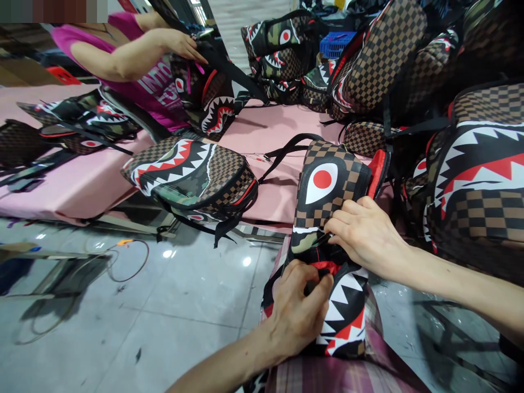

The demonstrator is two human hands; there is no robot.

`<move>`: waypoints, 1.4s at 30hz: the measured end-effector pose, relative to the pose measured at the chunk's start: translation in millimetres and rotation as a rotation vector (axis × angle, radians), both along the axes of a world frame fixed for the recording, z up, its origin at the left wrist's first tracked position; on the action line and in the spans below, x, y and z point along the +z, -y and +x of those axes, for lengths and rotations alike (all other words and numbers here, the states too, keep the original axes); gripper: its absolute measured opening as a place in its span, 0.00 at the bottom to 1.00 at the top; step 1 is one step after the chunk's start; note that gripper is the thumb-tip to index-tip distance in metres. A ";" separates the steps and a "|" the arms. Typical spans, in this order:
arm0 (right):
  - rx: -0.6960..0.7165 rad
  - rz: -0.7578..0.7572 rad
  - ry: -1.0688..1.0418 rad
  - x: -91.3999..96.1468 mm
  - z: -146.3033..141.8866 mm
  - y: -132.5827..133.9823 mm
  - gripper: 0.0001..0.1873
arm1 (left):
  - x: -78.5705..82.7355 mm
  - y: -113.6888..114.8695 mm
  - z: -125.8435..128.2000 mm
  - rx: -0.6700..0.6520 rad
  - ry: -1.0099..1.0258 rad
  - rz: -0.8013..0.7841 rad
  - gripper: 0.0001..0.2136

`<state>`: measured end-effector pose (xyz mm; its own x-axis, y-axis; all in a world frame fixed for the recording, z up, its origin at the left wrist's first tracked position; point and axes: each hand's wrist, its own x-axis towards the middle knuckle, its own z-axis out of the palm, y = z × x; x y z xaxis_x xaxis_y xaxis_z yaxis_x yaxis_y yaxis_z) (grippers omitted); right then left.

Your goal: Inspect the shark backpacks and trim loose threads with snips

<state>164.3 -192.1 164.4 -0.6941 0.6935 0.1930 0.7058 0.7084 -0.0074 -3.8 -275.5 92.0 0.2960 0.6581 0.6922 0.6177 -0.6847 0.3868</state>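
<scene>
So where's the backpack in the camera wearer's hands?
In the head view, right of centre: the backpack rests over plaid cloth at the pink table, left hand and right hand both on it.

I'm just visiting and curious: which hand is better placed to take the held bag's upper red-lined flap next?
Probably the right hand: it is close below the red-lined flap, at the bag's eye-printed panel. The left hand is lower, beside the shark-teeth print.
</scene>
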 end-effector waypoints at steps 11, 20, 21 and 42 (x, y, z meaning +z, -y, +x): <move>0.001 -0.135 -0.215 -6.9 2.6 -0.1 0.03 | 3.6 0.7 1.1 0.025 -0.017 -0.002 0.11; -0.040 -0.088 -0.073 1.9 9.2 3.6 0.02 | 1.5 1.0 3.0 0.008 -0.017 0.008 0.11; -0.050 -0.053 -0.036 0.3 8.9 4.3 0.03 | 1.3 1.1 3.3 0.007 -0.017 0.007 0.11; -0.021 -0.005 -0.043 -5.4 1.9 1.9 0.04 | -0.7 1.7 3.1 0.007 -0.013 0.009 0.11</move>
<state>166.1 -194.0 159.1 -0.6702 0.7092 0.2189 0.7197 0.6931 -0.0419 -0.8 -277.2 91.3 0.3005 0.6543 0.6940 0.6278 -0.6834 0.3725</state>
